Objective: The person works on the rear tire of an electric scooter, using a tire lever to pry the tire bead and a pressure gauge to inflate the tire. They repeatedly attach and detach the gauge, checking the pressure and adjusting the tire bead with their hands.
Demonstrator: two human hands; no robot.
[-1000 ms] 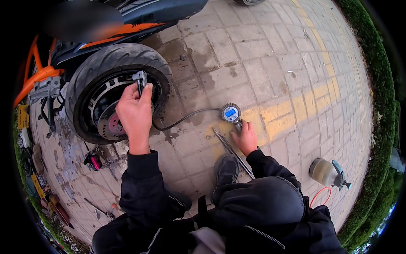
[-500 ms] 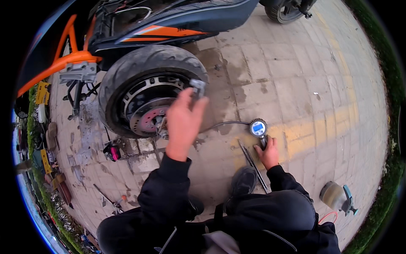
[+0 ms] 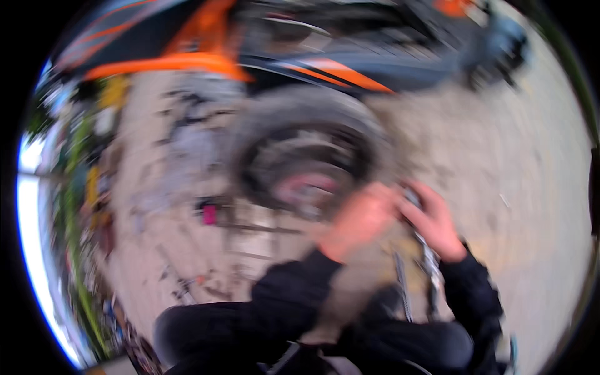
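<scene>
Pic's super blurry, so not much detail. Left hand (image 3: 361,219) is just below the rear tyre (image 3: 312,147) of the motorbike (image 3: 300,44), fingers look loosely curled, can't tell if it's gripping anything. Right hand (image 3: 434,222) is right next to it, fingers bent around smth small and dark, too smeared to ID. Both hands near touching. Bike's black w/ orange panels, sits above the tyre. Ground is paved stone (image 3: 537,206), outdoors, clutter left of the tyre.

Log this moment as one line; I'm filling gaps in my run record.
view: motion-blurred | left hand: at tyre lower right | right hand: beside left, contents unclear | above: orange-and-black motorcycle body | ground: paving
</scene>
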